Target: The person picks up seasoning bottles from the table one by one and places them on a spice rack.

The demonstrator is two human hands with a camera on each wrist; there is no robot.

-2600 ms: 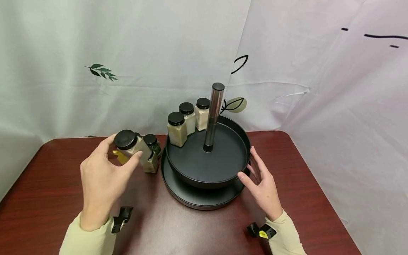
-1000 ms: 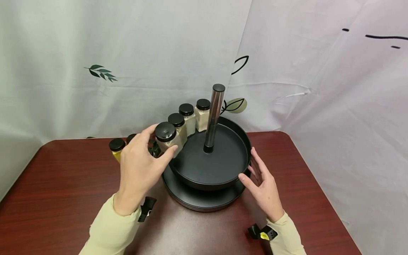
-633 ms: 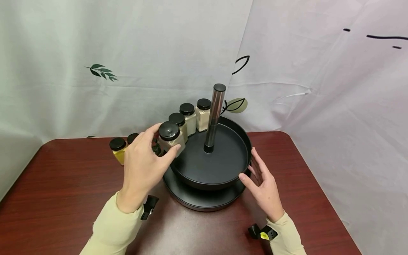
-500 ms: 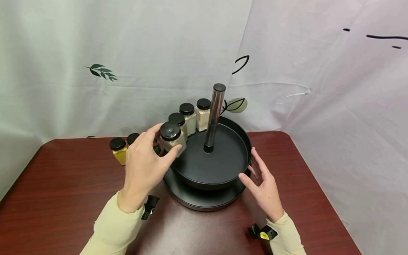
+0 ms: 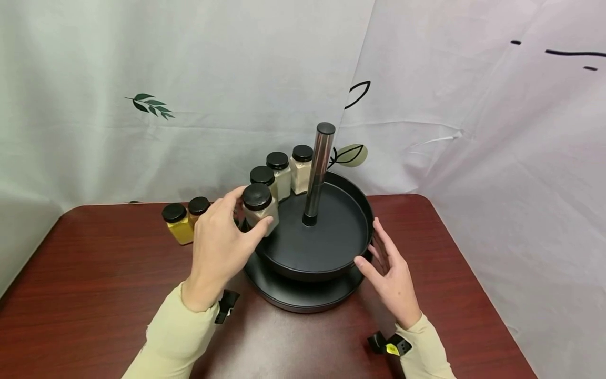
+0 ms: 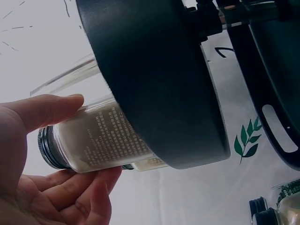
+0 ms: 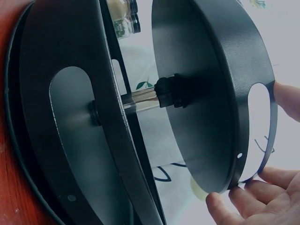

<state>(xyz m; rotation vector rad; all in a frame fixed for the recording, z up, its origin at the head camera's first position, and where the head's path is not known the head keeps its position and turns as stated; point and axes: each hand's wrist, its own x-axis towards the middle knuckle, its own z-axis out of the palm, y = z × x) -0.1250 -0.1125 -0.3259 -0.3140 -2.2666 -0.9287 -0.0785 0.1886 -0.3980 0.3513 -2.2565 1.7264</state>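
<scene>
My left hand (image 5: pixel 220 239) holds a square spice jar (image 5: pixel 257 198) with a black lid between thumb and fingers, upright at the left rim of the upper black tray (image 5: pixel 312 250). Pale powder and printed text show through this jar (image 6: pixel 89 140) in the left wrist view; the tray wall hides its lower end. Behind it on the tray stand a tan-filled jar (image 5: pixel 263 176) and two pale-filled ones (image 5: pixel 278 162). At the tray's right rim my right hand (image 5: pixel 394 281) rests its thumb and extended fingers on the edge, beside an oval slot (image 7: pixel 258 124).
Below sits a wider black lower tray (image 5: pixel 303 305), joined by a central metal post (image 5: pixel 320 163). On the table's left are a yellow-filled jar (image 5: pixel 180 231) and another black-lidded jar (image 5: pixel 199 205); my left hand covers others. A white cloth backdrop (image 5: pixel 227 68) rises behind the table.
My left hand has carried the spice jar rightward from above the table jars to the upper tray's left rim, lowering slightly most recently. My right hand has stayed at the rim.
</scene>
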